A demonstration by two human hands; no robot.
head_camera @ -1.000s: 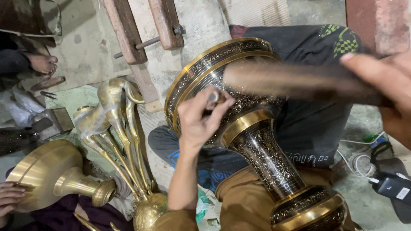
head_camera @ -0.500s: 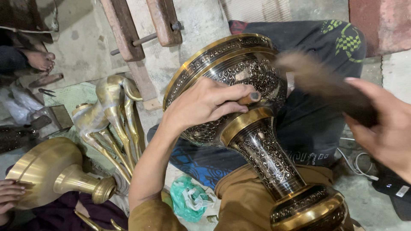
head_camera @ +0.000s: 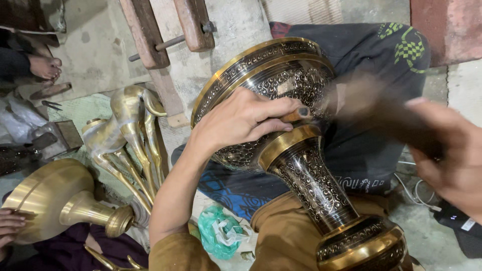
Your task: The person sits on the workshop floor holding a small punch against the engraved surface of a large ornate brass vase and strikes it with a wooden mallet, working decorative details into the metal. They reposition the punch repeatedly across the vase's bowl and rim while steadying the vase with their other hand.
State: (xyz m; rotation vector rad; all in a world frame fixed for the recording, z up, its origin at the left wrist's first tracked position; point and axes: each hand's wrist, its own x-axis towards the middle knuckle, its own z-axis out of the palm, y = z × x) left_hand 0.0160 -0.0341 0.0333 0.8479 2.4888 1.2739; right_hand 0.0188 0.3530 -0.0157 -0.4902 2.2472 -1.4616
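Since half a second ago, right hand [head_camera: 449, 160] swings its blurred tool nearer the vase [head_camera: 281, 125] on the lap. Left hand [head_camera: 241, 120] fingers pinch a punch against the bowl; a mistimed blow could strike those knuckles.

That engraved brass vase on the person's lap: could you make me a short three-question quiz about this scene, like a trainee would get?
1. True or false: the left hand rests on the bowl of the engraved brass vase.
2. Which hand shows as a blur, holding a dark tool? A) left B) right
3. What green thing lies on the floor below the left forearm?

Key:
1. True.
2. B, the right hand, with the blurred tool.
3. A crumpled green plastic bag.
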